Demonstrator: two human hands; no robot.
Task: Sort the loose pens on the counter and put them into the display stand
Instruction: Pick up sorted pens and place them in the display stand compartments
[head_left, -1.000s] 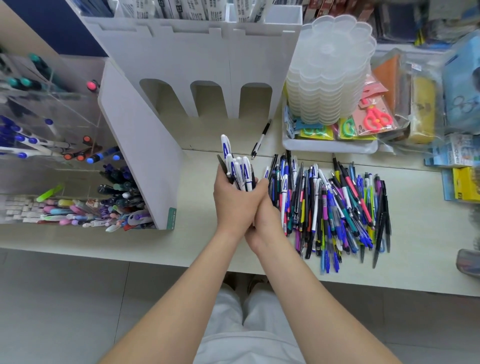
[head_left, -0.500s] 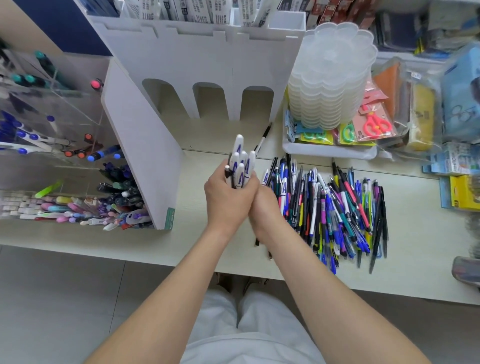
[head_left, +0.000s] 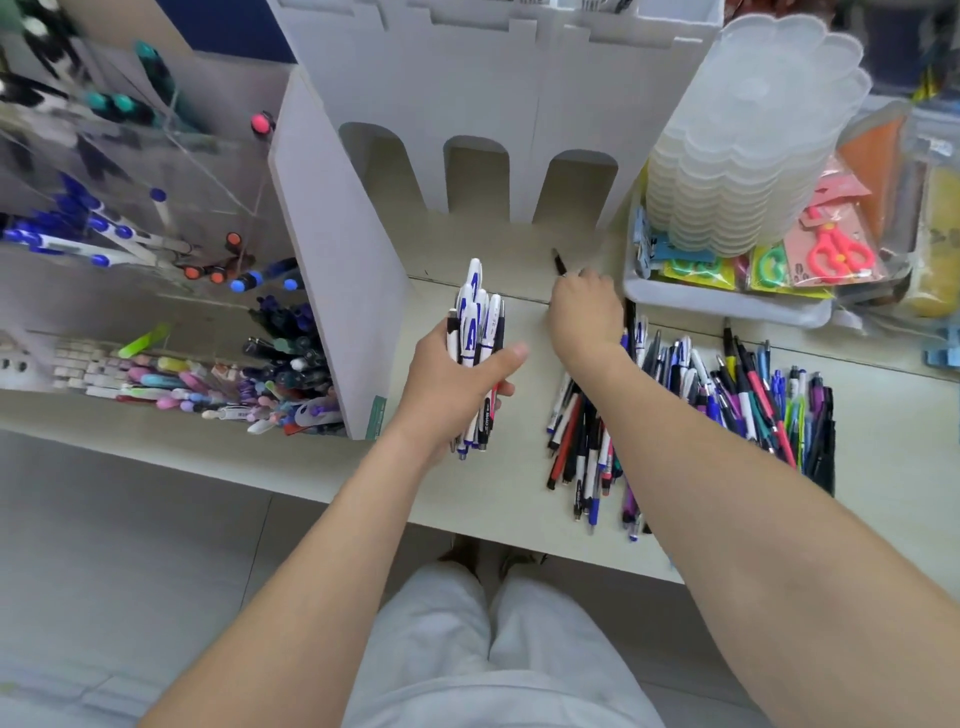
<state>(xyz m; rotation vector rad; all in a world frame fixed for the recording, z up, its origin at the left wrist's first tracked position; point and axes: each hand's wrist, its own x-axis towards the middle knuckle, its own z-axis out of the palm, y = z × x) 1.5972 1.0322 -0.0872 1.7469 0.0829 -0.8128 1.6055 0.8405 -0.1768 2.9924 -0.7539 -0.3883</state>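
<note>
Centrally, the left hand (head_left: 452, 384) grips an upright bundle of white-blue pens (head_left: 475, 317). Right hand (head_left: 584, 312), farther out, curls over a stray black pen (head_left: 559, 261) lying roughly near-to-far; actual grip cannot be told. Display stand (head_left: 337, 260): left.

Bare strip of beige counter (head_left: 511, 499) left open centrally, walled at 9 o'clock by white board panel (head_left: 337, 291), at 3 o'clock by multicoloured pen heap (head_left: 753, 410), at 12 o'clock by white arched stand (head_left: 478, 78)

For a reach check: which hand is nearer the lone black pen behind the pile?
Right. The right hand touches the black pen; the left hand grips a pen bundle farther left.
</note>
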